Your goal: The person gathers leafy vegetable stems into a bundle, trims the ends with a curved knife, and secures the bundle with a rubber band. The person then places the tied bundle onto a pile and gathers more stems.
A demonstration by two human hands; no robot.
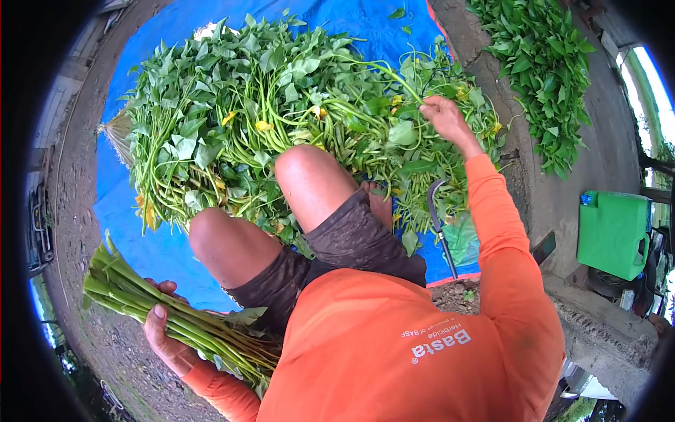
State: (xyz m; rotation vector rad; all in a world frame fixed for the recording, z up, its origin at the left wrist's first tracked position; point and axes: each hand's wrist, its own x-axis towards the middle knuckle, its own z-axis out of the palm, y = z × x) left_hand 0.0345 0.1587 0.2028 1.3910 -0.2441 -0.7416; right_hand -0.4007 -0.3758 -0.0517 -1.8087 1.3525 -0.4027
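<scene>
My left hand [166, 330] is wrapped round a thick bundle of green leafy stems [126, 288], held low at my left side with the cut ends pointing up and away. Out to the right, my right hand [450, 125] pinches a few long green stems [397, 79] that stretch leftward over the pile. A large heap of leafy greens [232, 105] with long stems and some yellowed leaves lies in front of my knees. Below my right hand, a sickle [438, 221] with a curved blade and dark handle rests by the heap's right edge.
A blue tarp [116, 190] lies under the heap. More leafy greens [541, 77] are piled on the concrete ledge at the upper right. A green jerrycan [613, 232] stands at the right, and a dark phone-like object [543, 247] sits near my right elbow.
</scene>
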